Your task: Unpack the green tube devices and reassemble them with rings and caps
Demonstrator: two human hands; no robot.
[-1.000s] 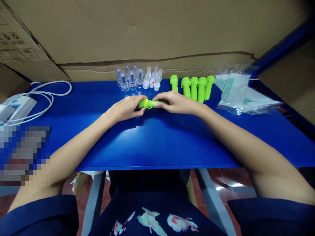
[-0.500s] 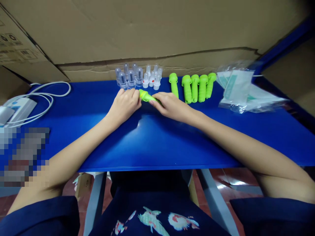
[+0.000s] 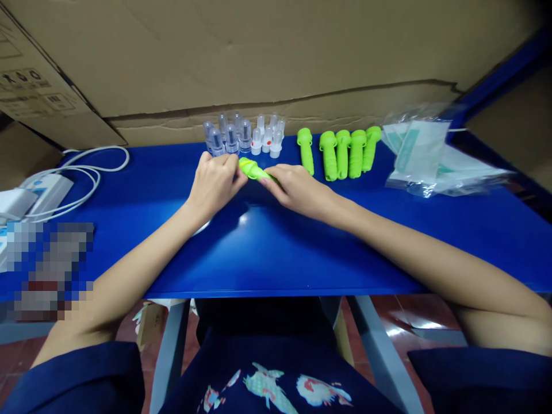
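Observation:
Both hands meet at a bright green flashlight-shaped plastic piece [image 3: 250, 169], held tilted above the blue table with its wider, yellow-ringed end to the left. Curled at that wide end, my left hand [image 3: 215, 179] is closed, and its fingers hide the tip. My right hand [image 3: 297, 187] is closed around the narrower handle, thumb along the near side. Just beyond my left hand stand several clear domed plastic tubes [image 3: 231, 138]. Beside them are smaller clear tubes with white bases [image 3: 267, 139], some marked with a red dot. More green flashlight-shaped pieces [image 3: 342, 154] lie in a row to the right.
Clear plastic bags with white and green printing [image 3: 425, 155] lie at the right of the blue table [image 3: 276, 253]. A white cable [image 3: 97, 169] and a power strip [image 3: 52, 192] are at the left, near a blurred-out dark object [image 3: 58, 259]. Cardboard [image 3: 280, 52] walls the back.
My left hand has shifted slightly left along the green piece, so more of its wide end shows. My right hand keeps its hold. The view has moved a little.

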